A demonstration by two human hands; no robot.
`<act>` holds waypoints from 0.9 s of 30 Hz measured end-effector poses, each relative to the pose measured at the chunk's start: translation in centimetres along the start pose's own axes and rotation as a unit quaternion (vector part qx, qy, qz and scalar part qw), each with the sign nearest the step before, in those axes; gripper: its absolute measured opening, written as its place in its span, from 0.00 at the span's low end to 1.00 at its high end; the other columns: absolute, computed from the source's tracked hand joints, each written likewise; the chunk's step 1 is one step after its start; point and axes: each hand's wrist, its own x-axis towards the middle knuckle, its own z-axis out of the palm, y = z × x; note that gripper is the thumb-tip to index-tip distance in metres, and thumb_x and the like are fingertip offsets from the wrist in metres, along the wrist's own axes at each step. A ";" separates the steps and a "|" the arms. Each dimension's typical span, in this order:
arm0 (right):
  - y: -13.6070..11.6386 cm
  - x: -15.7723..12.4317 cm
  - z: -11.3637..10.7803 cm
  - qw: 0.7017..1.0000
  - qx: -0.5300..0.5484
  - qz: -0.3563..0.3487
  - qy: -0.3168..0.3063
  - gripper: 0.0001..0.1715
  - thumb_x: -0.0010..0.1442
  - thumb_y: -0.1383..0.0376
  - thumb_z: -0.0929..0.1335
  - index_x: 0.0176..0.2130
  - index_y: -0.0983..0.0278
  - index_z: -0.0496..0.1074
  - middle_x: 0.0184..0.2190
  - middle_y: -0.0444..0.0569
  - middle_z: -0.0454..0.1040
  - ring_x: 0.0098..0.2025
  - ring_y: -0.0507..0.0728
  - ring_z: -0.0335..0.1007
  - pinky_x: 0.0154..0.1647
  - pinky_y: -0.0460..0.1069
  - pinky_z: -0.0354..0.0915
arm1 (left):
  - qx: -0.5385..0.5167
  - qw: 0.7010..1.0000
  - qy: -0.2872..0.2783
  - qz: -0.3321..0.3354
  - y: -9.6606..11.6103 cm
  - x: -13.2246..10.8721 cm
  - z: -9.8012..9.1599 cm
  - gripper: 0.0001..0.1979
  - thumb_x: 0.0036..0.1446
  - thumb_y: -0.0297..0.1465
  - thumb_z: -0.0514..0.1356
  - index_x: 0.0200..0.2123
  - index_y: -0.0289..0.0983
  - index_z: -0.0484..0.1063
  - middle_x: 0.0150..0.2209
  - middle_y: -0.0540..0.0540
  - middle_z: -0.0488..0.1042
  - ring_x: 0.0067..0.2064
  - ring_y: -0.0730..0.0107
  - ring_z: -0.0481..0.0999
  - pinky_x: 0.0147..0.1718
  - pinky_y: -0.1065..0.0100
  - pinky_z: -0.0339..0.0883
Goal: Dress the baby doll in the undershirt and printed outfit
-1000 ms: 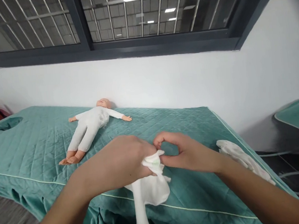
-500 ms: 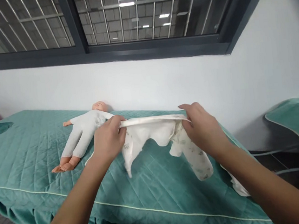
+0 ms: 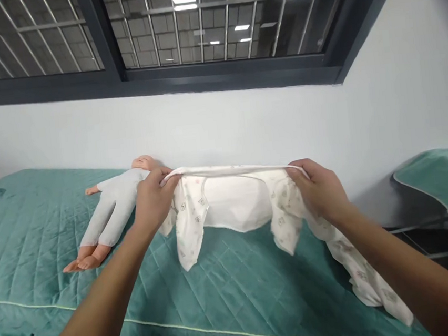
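The left hand (image 3: 153, 196) and right hand (image 3: 321, 189) pinch the garment (image 3: 235, 201) taut along one edge above the bed (image 3: 235, 288), near the doll (image 3: 116, 197).

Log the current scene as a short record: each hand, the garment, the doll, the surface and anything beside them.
left hand: gripping the left end of the garment's top edge
right hand: gripping that edge's right end
white garment: printed, top edge stretched between the hands, rest hanging
doll: on its back, left of the garment
surface: green quilted cover
near right forearm: printed white cloth, unclear whether joined to the garment
behind: barred window
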 end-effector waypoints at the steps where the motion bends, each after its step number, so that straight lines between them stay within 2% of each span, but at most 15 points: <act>1: 0.3 0.7 0.0 1.000 -0.007 -0.001 -0.013 0.17 0.65 0.53 0.63 0.41 0.59 0.76 0.37 0.48 0.79 0.38 0.58 0.72 0.38 0.50 0.65 | 0.041 0.999 -0.023 -0.002 0.1 0.8 0.0 0.14 0.60 0.45 0.58 0.38 0.40 0.74 0.35 0.48 0.79 0.40 0.60 0.76 0.39 0.66 0.65; 3: 1.3 2.3 0.5 0.997 -0.035 -0.004 -0.064 0.18 0.66 0.52 0.63 0.40 0.59 0.76 0.38 0.49 0.79 0.38 0.58 0.73 0.37 0.50 0.65 | 0.114 0.989 -0.094 -0.009 -0.4 2.4 0.6 0.17 0.60 0.48 0.58 0.38 0.41 0.75 0.33 0.47 0.79 0.39 0.57 0.76 0.37 0.64 0.65; 6: 3.2 4.5 2.8 0.976 -0.141 -0.005 -0.165 0.19 0.67 0.51 0.62 0.42 0.58 0.76 0.39 0.50 0.80 0.40 0.61 0.74 0.39 0.52 0.65 | 0.182 0.962 -0.206 0.000 -2.1 4.5 3.4 0.18 0.61 0.49 0.56 0.40 0.42 0.76 0.37 0.44 0.80 0.42 0.54 0.78 0.38 0.62 0.66; 7: 3.7 4.9 4.0 0.965 -0.185 -0.003 -0.186 0.20 0.68 0.52 0.61 0.44 0.59 0.76 0.40 0.51 0.80 0.41 0.62 0.74 0.41 0.54 0.65 | 0.205 0.954 -0.220 0.008 -2.9 4.9 4.6 0.18 0.62 0.48 0.55 0.41 0.42 0.76 0.39 0.43 0.80 0.44 0.52 0.78 0.40 0.61 0.67; 9: 4.5 4.9 6.7 0.947 -0.263 -0.019 -0.183 0.19 0.70 0.56 0.59 0.47 0.61 0.75 0.44 0.57 0.79 0.46 0.66 0.73 0.48 0.59 0.65 | 0.257 0.946 -0.195 0.030 -4.2 4.7 7.3 0.18 0.65 0.45 0.54 0.46 0.40 0.75 0.44 0.39 0.79 0.49 0.48 0.76 0.44 0.56 0.68; 11: 4.6 3.7 9.9 0.941 -0.305 -0.067 -0.131 0.19 0.69 0.64 0.59 0.52 0.65 0.72 0.52 0.63 0.76 0.54 0.69 0.70 0.57 0.66 0.59 | 0.279 0.948 -0.137 0.062 -5.2 3.1 10.0 0.17 0.66 0.41 0.55 0.50 0.37 0.73 0.50 0.35 0.76 0.55 0.44 0.73 0.50 0.50 0.67; 13: 4.3 1.7 13.4 0.947 -0.285 -0.116 -0.094 0.23 0.65 0.70 0.60 0.58 0.68 0.69 0.60 0.64 0.70 0.62 0.70 0.63 0.64 0.68 0.53 | 0.231 0.963 -0.111 0.088 -5.6 0.4 12.5 0.16 0.66 0.38 0.56 0.51 0.36 0.72 0.53 0.34 0.74 0.59 0.45 0.70 0.55 0.49 0.66; 15: 3.6 -0.6 17.0 0.961 -0.194 -0.136 -0.142 0.25 0.63 0.70 0.61 0.58 0.68 0.69 0.62 0.62 0.69 0.62 0.67 0.63 0.65 0.63 0.56 | 0.115 0.982 -0.120 0.094 -5.3 -2.8 14.7 0.15 0.66 0.35 0.54 0.52 0.36 0.71 0.55 0.36 0.73 0.58 0.54 0.71 0.57 0.55 0.67; 17: 2.9 -2.6 20.2 0.970 -0.101 -0.131 -0.178 0.27 0.63 0.70 0.60 0.60 0.68 0.68 0.63 0.59 0.68 0.64 0.63 0.62 0.66 0.59 0.58 | 0.016 0.986 -0.143 0.085 -4.4 -5.5 16.6 0.14 0.66 0.30 0.53 0.53 0.37 0.71 0.55 0.39 0.74 0.58 0.61 0.72 0.59 0.60 0.67; 19: 2.4 -3.9 22.5 0.971 -0.057 -0.107 -0.208 0.29 0.64 0.71 0.58 0.62 0.70 0.65 0.64 0.59 0.66 0.66 0.61 0.61 0.67 0.57 0.58 | -0.016 0.982 -0.180 0.059 -3.5 -7.0 18.3 0.16 0.66 0.26 0.49 0.53 0.37 0.71 0.54 0.41 0.76 0.57 0.64 0.74 0.59 0.62 0.67; 21: 2.2 -4.3 23.5 0.969 -0.066 -0.083 -0.221 0.30 0.66 0.70 0.57 0.64 0.71 0.63 0.66 0.60 0.64 0.69 0.61 0.57 0.69 0.58 0.54 | 0.014 0.979 -0.201 0.036 -2.9 -7.4 19.5 0.19 0.67 0.25 0.46 0.54 0.35 0.71 0.56 0.39 0.76 0.60 0.63 0.73 0.62 0.60 0.64; 24: 2.6 -4.0 23.1 0.967 -0.134 -0.047 -0.210 0.29 0.69 0.64 0.58 0.65 0.71 0.62 0.68 0.60 0.61 0.71 0.64 0.50 0.71 0.60 0.48 | 0.094 0.970 -0.220 0.037 -2.9 -6.9 20.6 0.20 0.68 0.28 0.46 0.56 0.31 0.71 0.63 0.36 0.70 0.67 0.57 0.65 0.67 0.54 0.57; 27: 2.7 -3.6 21.9 0.960 -0.207 -0.001 -0.188 0.31 0.69 0.58 0.60 0.65 0.71 0.62 0.67 0.62 0.62 0.69 0.67 0.54 0.69 0.62 0.49 | 0.157 0.961 -0.226 0.037 -3.0 -6.3 21.3 0.24 0.68 0.32 0.46 0.62 0.28 0.67 0.68 0.34 0.63 0.71 0.50 0.57 0.69 0.50 0.53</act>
